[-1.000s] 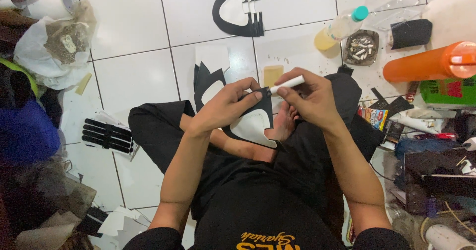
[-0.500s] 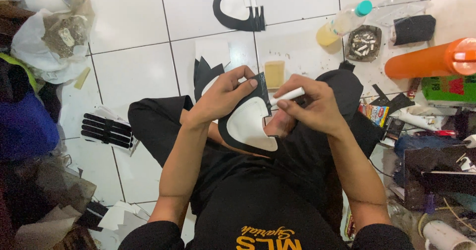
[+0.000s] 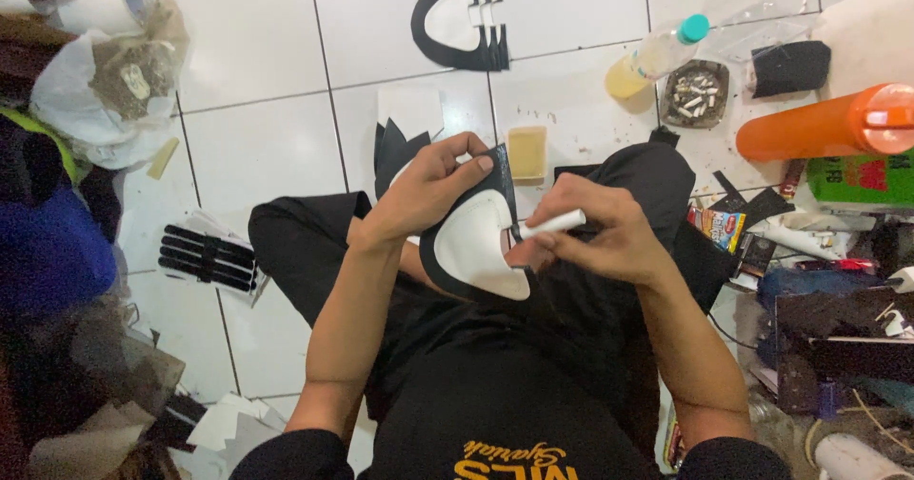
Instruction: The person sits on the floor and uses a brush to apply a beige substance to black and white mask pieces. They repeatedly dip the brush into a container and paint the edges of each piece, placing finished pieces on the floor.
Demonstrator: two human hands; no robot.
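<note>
Both hands busy: left hand point(image 3: 428, 187) grips black-edged white curved piece point(image 3: 473, 249); right hand point(image 3: 598, 235) pinches white marker point(image 3: 552, 224), which could smear if the piece slips.

one ashtray point(image 3: 695, 93), one bottle point(image 3: 657, 56), two hands point(image 3: 433, 180)

White tiled floor point(image 3: 267, 147) carrying black curved cutouts point(image 3: 462, 18), bottle point(image 3: 657, 56), ashtray point(image 3: 695, 92), orange canister point(image 3: 824, 126), yellow block point(image 3: 526, 153).
</note>
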